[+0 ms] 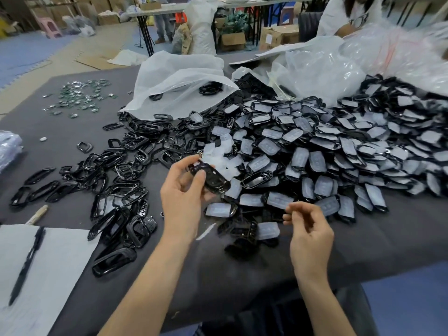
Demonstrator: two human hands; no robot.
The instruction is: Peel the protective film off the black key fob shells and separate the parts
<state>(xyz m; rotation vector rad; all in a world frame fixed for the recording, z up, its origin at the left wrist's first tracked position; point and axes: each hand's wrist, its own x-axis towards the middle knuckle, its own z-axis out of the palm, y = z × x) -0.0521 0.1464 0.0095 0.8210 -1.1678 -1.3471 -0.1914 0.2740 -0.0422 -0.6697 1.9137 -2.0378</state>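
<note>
My left hand (183, 190) holds a black key fob shell (213, 178) above the grey table (242, 267), thumb on top and fingers curled underneath. My right hand (309, 229) hovers lower right of it, fingers loosely curled with thumb and fingertips close together; whether a clear film is pinched there is not visible. A large heap of film-covered black shells (327, 151) spreads across the right half of the table. Peeled black frames (116, 180) lie scattered on the left. Loose translucent film pieces (221, 151) lie just behind the held shell.
White plastic bags (179, 78) stand open at the back of the table. Small green circuit boards (77, 98) lie far left. A white sheet (55, 263) with a black pen (26, 263) covers the near left corner. Another person (349, 15) sits at the far right.
</note>
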